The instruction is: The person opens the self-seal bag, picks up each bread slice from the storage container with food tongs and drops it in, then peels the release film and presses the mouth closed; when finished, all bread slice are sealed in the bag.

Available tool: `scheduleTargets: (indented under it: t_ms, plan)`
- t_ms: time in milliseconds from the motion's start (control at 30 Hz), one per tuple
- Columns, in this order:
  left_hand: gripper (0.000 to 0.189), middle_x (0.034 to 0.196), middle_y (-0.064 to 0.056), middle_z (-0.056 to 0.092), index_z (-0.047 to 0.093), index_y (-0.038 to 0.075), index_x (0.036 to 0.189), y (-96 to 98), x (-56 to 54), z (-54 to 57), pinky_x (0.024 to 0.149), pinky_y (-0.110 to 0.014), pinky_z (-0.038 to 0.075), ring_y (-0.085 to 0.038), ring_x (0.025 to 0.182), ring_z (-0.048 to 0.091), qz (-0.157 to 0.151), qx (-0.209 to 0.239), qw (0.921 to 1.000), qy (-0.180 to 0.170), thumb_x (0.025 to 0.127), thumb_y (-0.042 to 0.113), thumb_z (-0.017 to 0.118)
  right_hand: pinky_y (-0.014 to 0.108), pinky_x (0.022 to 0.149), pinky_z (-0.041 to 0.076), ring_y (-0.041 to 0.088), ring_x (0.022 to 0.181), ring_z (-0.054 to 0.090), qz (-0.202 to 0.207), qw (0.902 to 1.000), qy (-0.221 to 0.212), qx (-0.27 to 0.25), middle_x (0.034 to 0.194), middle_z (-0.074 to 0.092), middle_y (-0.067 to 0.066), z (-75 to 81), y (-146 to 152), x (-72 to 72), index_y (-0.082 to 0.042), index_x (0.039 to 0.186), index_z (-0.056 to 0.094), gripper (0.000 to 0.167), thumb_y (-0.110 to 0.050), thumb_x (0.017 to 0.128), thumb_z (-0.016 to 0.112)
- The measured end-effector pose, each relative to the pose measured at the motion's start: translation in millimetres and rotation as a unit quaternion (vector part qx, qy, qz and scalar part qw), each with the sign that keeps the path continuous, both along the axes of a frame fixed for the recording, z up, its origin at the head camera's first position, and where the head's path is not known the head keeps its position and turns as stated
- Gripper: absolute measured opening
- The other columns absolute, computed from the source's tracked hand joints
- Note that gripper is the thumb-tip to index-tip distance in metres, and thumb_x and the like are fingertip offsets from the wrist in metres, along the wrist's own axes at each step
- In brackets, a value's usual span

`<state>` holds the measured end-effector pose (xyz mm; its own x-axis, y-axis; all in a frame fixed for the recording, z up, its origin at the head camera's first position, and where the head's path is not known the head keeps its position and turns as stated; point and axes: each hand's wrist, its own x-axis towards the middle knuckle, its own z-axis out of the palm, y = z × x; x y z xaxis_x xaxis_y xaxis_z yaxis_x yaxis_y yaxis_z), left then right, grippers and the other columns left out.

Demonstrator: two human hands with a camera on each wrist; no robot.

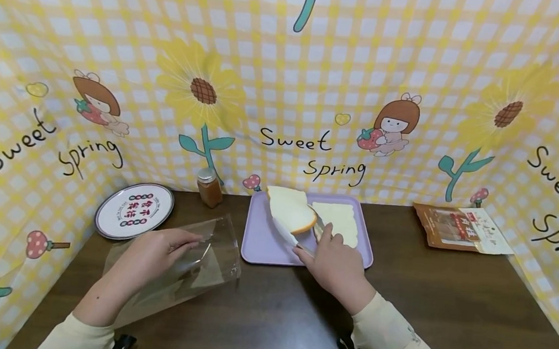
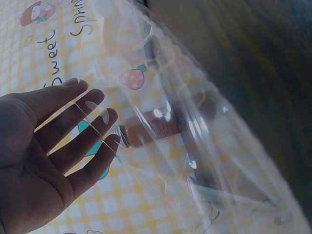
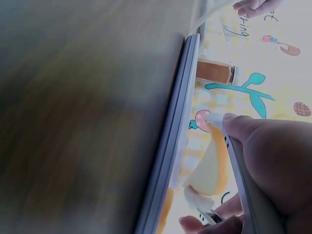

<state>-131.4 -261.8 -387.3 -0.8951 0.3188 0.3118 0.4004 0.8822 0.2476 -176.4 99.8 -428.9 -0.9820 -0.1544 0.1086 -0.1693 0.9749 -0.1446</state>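
My left hand (image 1: 150, 254) pinches the edge of a clear plastic bag (image 1: 216, 266) between thumb and fingers. The bag stretches out limp over the table, left of a purple tray (image 1: 269, 255). Over that tray, my right hand (image 1: 338, 265) grips pale tongs (image 3: 239, 170). Between the tong arms is a slice of bread (image 1: 288, 208) with a brown crust, tilted above the tray's left and middle part. Another pale slice of bread (image 1: 336, 215) lies flat on the tray's right side, partly hidden by the right hand.
A white plate (image 1: 133, 211) with printed lettering stands at the back left, its near edge close to the bag. Beside it is a jar (image 1: 209, 189) with brown contents and a metal lid. A brown-and-white food packet (image 1: 459, 229) lies at the back right. Patterned cloth surrounds the table.
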Motion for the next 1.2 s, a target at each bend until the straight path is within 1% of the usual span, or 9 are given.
scheduleTargets:
  t_ms: [100, 233, 400, 567, 733, 867, 1000, 1100, 1200]
  plan:
    - [0.019, 0.112, -0.001, 0.084, 0.083, 0.019, 0.116, 0.3, -1.2, 0.0, 0.091, -0.05, 0.064, -0.027, 0.106, 0.081, -0.001, -0.005, 1.0, 0.007, 0.098, 0.016, 0.077, 0.048, 0.054, 0.057, 0.039, 0.066, 0.069, 0.011, 0.9999, 0.013, 0.001, 0.115, 0.07, 0.028, 1.9, 6.6, 2.4, 0.01, 0.153, 0.048, 0.103, -0.076, 0.097, 0.058]
    - [0.02, 0.112, 0.0, 0.084, 0.083, 0.018, 0.117, 0.4, -0.9, -0.8, 0.09, -0.049, 0.065, -0.026, 0.104, 0.081, -0.004, -0.01, 0.9999, 0.008, 0.098, 0.016, 0.077, 0.043, 0.048, 0.054, 0.034, 0.061, 0.066, 0.03, 0.999, 0.031, 0.01, 0.114, 0.072, 0.026, 3.6, 16.7, 5.6, 0.007, 0.153, 0.049, 0.103, -0.078, 0.096, 0.058]
    - [0.02, 0.113, 0.001, 0.084, 0.083, 0.019, 0.117, -1.1, -0.9, -3.3, 0.092, -0.049, 0.064, -0.025, 0.107, 0.081, -0.008, -0.01, 0.9999, 0.008, 0.098, 0.015, 0.077, 0.042, 0.047, 0.051, 0.031, 0.054, 0.061, 0.05, 0.9971, 0.054, 0.018, 0.109, 0.073, 0.023, 9.6, 30.7, 8.7, 0.002, 0.154, 0.049, 0.1, -0.078, 0.095, 0.06]
    - [0.02, 0.112, 0.005, 0.084, 0.083, 0.023, 0.115, -2.2, -1.6, -2.0, 0.093, -0.047, 0.065, -0.022, 0.107, 0.081, -0.014, -0.016, 0.9997, 0.013, 0.098, 0.014, 0.078, 0.036, 0.042, 0.043, 0.024, 0.047, 0.051, 0.086, 0.9912, 0.095, 0.032, 0.105, 0.072, 0.018, 19.2, 42.0, 11.9, -0.001, 0.155, 0.051, 0.099, -0.077, 0.094, 0.062]
    - [0.021, 0.111, 0.009, 0.084, 0.083, 0.025, 0.114, -4.8, -2.3, -1.5, 0.09, -0.044, 0.065, -0.018, 0.104, 0.081, -0.024, -0.026, 0.999, 0.027, 0.097, 0.015, 0.079, 0.032, 0.041, 0.039, 0.017, 0.049, 0.048, 0.123, 0.9837, 0.121, 0.051, 0.103, 0.07, 0.013, 21.4, 49.9, 15.1, -0.004, 0.156, 0.052, 0.098, -0.078, 0.093, 0.063]
    - [0.023, 0.113, 0.01, 0.083, 0.083, 0.025, 0.116, -7.5, -0.5, 2.1, 0.092, -0.044, 0.065, -0.018, 0.106, 0.08, -0.03, -0.026, 0.999, 0.02, 0.097, 0.013, 0.078, 0.027, 0.041, 0.034, 0.009, 0.05, 0.042, 0.158, 0.975, 0.141, 0.068, 0.097, 0.067, 0.007, 19.6, 55.3, 18.7, -0.006, 0.157, 0.051, 0.1, -0.081, 0.092, 0.061]
    - [0.025, 0.115, 0.013, 0.082, 0.082, 0.028, 0.118, -10.5, 1.6, 4.3, 0.092, -0.044, 0.065, -0.016, 0.108, 0.08, -0.031, -0.021, 0.9992, 0.012, 0.098, 0.014, 0.077, 0.024, 0.042, 0.03, 0.006, 0.05, 0.038, 0.19, 0.963, 0.172, 0.083, 0.093, 0.064, 0.002, 15.5, 61.7, 20.8, -0.007, 0.158, 0.051, 0.101, -0.083, 0.091, 0.06]
    - [0.026, 0.114, 0.014, 0.082, 0.082, 0.028, 0.117, -12.6, 3.7, 4.4, 0.091, -0.041, 0.066, -0.014, 0.107, 0.08, -0.035, -0.016, 0.9991, 0.014, 0.097, 0.012, 0.077, 0.024, 0.042, 0.03, 0.006, 0.05, 0.038, 0.217, 0.9511, 0.201, 0.09, 0.092, 0.063, 0.002, 11.6, 67.2, 20.4, -0.007, 0.158, 0.05, 0.102, -0.084, 0.092, 0.057]
    - [0.028, 0.114, 0.013, 0.082, 0.083, 0.027, 0.117, -14.1, 5.1, 3.4, 0.091, -0.039, 0.066, -0.013, 0.106, 0.08, -0.044, -0.012, 0.9987, 0.02, 0.096, 0.009, 0.078, 0.024, 0.042, 0.028, 0.005, 0.049, 0.033, 0.243, 0.937, 0.233, 0.094, 0.09, 0.062, 0.001, 7.8, 73.5, 18.3, -0.007, 0.157, 0.052, 0.101, -0.086, 0.094, 0.049]
